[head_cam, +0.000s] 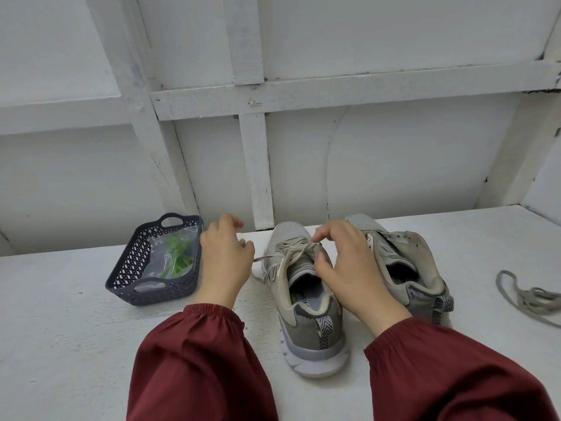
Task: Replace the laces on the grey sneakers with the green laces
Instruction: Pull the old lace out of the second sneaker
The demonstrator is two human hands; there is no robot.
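Two hands work at our near sneaker (312, 329). Our right hand (346, 265) curls over its mesh tongue, fingertips pinching the flat grey lace (299, 252) at the eyelets. Our left hand (226, 259) nips that lace's free end, fingers bent close. Just beside stands the second sneaker (403, 253). A limp loose lace (529, 294) lies far right. The green laces (177, 253) sit bagged in clear plastic inside the dark lattice basket (121, 278) on the rough white bench (76, 329).
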